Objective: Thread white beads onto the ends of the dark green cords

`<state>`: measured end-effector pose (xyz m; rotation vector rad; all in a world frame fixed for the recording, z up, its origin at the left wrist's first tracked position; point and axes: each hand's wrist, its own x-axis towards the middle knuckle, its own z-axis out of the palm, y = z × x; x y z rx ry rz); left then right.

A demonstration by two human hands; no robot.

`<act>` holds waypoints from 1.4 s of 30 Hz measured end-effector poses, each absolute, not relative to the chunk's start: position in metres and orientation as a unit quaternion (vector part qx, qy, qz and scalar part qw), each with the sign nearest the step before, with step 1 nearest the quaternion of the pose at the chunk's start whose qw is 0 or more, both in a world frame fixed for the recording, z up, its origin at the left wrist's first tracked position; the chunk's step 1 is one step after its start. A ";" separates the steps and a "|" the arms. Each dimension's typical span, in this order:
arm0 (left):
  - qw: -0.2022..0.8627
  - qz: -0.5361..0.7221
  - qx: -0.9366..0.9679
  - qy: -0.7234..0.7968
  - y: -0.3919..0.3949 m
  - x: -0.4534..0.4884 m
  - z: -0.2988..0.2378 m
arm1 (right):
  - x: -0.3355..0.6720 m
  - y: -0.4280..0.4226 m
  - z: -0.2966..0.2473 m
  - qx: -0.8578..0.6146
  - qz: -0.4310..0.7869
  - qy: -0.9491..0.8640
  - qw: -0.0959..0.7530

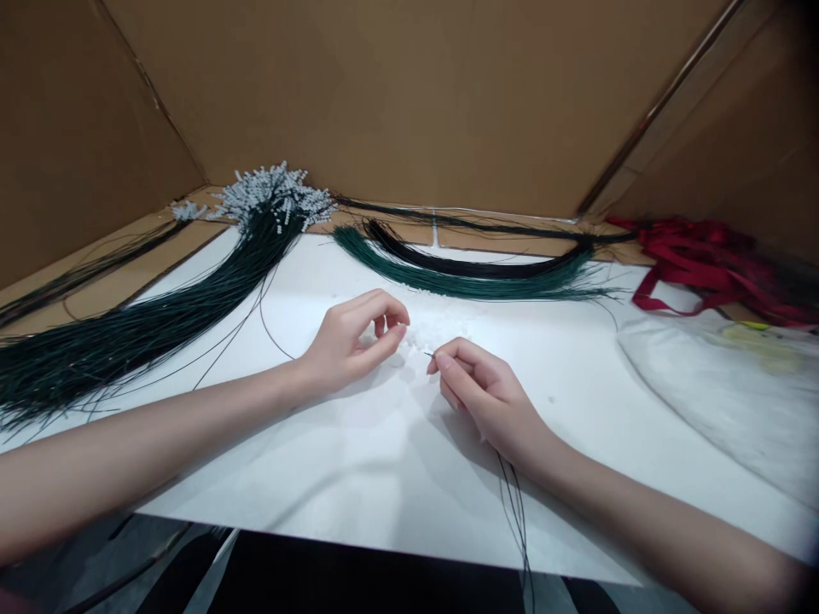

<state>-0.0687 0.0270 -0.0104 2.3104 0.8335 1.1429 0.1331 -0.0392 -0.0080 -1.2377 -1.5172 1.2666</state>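
My right hand (483, 392) pinches several thin dark wires (521, 512). Their short tips poke out past the thumb and forefinger, and their long ends hang below the wrist over the table's front edge. To the left, my left hand (358, 337) has thumb and forefinger brought together in a pinch; whatever may be between them is too small to make out. Small white beads (441, 326) lie loose on the white board (333, 460), just behind and between both hands. The wire tips point toward the left fingertips, with a small gap between.
On the left lies a thick bundle of dark green wires (192, 315) with white beaded tips (275, 194). Behind my hands curve a green wire bundle (461, 283) and a black one (473, 263). Red ribbon (697, 264) and a clear plastic bag (735, 384) are right; cardboard walls (384, 102) enclose the back.
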 end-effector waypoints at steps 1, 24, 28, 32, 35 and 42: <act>0.197 0.397 0.847 0.294 0.030 -0.069 -0.011 | 0.133 -0.040 -0.008 -0.489 0.499 -0.597 0.393; 0.044 0.253 0.934 0.248 0.040 -0.057 -0.018 | 0.137 -0.047 -0.006 -0.487 0.515 -0.581 0.400; 0.065 0.283 0.928 0.235 0.039 -0.059 -0.020 | 0.137 -0.047 -0.004 -0.489 0.512 -0.578 0.407; 0.117 0.343 0.910 0.204 0.038 -0.062 -0.020 | 0.138 -0.046 -0.005 -0.490 0.512 -0.574 0.410; 0.151 0.402 0.885 0.179 0.033 -0.062 -0.017 | 0.139 -0.046 -0.004 -0.487 0.518 -0.569 0.412; 0.318 0.435 0.824 0.175 0.018 -0.058 -0.017 | 0.139 -0.047 -0.006 -0.477 0.540 -0.550 0.422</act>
